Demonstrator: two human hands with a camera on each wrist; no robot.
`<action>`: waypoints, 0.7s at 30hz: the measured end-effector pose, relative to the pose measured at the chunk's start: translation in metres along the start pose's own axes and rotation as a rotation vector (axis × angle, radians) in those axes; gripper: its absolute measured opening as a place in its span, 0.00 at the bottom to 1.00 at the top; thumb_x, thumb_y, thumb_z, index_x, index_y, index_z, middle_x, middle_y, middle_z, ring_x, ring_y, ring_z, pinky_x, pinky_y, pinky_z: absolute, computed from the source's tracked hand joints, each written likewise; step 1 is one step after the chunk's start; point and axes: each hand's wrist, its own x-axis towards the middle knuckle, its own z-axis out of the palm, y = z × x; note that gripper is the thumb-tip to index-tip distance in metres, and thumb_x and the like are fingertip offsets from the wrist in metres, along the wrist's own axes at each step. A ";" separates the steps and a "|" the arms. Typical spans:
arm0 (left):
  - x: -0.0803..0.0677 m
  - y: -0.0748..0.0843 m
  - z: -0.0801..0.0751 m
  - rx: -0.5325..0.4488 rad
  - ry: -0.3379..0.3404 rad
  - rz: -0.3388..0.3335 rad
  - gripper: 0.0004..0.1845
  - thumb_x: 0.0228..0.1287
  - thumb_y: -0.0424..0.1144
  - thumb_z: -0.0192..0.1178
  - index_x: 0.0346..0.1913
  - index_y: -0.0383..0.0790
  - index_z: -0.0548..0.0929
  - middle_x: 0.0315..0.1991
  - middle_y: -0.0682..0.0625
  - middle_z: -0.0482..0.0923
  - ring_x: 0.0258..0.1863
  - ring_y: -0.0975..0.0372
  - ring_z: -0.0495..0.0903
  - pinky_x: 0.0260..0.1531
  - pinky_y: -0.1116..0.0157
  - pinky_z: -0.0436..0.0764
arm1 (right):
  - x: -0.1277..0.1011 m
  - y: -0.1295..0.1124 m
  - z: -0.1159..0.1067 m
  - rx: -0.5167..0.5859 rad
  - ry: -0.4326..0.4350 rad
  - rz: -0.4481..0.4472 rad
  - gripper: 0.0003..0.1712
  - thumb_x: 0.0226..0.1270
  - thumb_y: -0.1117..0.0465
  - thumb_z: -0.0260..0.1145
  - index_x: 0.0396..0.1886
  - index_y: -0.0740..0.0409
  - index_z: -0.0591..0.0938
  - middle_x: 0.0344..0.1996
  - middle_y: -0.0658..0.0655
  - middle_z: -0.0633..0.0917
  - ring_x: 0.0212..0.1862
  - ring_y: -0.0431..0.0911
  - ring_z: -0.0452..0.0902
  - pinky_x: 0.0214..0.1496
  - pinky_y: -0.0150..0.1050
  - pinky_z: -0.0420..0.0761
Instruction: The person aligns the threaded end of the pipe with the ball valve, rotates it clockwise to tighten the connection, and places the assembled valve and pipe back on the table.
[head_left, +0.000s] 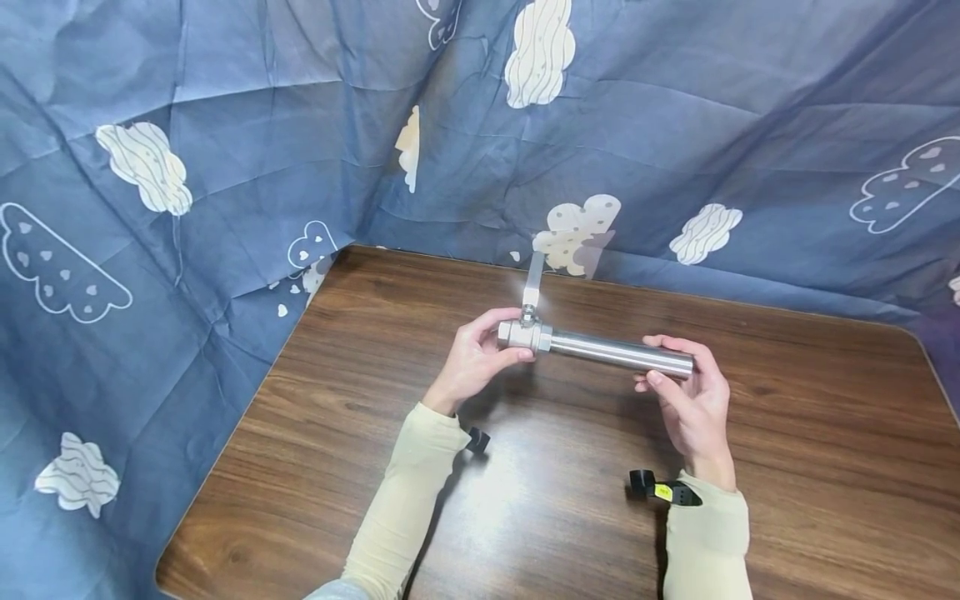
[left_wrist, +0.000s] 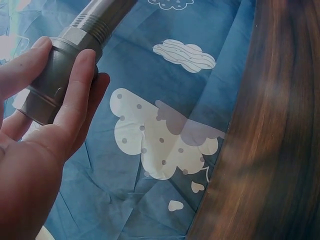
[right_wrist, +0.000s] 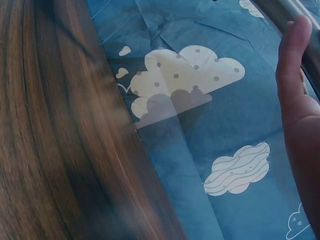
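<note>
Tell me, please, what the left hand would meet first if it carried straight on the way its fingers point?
Nothing new: the left hand already grips the valve body, fingers curled round it. Beyond it along that line runs the steel pipe, then probably the right hand, though depth is uncertain.

Two arms enter from the bottom of the head view, both in long, close-fitting sleeves of pale cream fabric. The left sleeve [head_left: 405, 508] runs up from the lower middle of the frame and ends in a soft cuff at the wrist, with light creases along its length. The right sleeve [head_left: 707, 542], at lower right of centre, ends the same way. Both hands are bare: the left hand [head_left: 476, 360] and the right hand [head_left: 693, 404] wear no gloves or rings. A small black mount [head_left: 477, 439] sits at the left wrist. At the right wrist, a black strap piece [head_left: 663, 492] carries a small yellow label.
</note>
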 end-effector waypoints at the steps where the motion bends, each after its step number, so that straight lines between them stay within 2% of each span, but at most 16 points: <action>1: 0.000 0.000 0.000 0.000 -0.001 -0.003 0.29 0.51 0.17 0.63 0.59 0.25 0.71 0.51 0.40 0.75 0.41 0.65 0.80 0.45 0.69 0.87 | 0.000 0.000 0.000 -0.001 -0.005 0.005 0.24 0.56 0.92 0.44 0.55 0.86 0.64 0.51 0.74 0.78 0.37 0.54 0.83 0.35 0.40 0.90; 9: 0.001 0.001 -0.001 0.006 0.025 -0.028 0.30 0.51 0.17 0.64 0.60 0.26 0.72 0.46 0.45 0.77 0.38 0.65 0.82 0.42 0.67 0.89 | 0.002 -0.003 -0.004 0.029 -0.070 0.024 0.24 0.58 0.90 0.40 0.56 0.88 0.63 0.50 0.75 0.77 0.39 0.58 0.83 0.41 0.44 0.90; 14: 0.002 0.002 0.000 -0.004 0.020 -0.050 0.29 0.52 0.17 0.64 0.60 0.26 0.72 0.46 0.44 0.77 0.38 0.65 0.82 0.44 0.66 0.88 | 0.001 -0.003 -0.005 0.051 -0.058 0.019 0.25 0.58 0.90 0.39 0.57 0.88 0.62 0.49 0.76 0.77 0.39 0.60 0.83 0.41 0.45 0.90; 21: 0.000 0.002 0.001 -0.015 0.032 -0.063 0.30 0.51 0.16 0.63 0.60 0.25 0.72 0.46 0.42 0.77 0.38 0.65 0.83 0.44 0.68 0.88 | -0.003 -0.004 -0.006 0.017 -0.030 0.049 0.24 0.58 0.90 0.42 0.56 0.87 0.64 0.50 0.75 0.78 0.40 0.58 0.84 0.42 0.45 0.90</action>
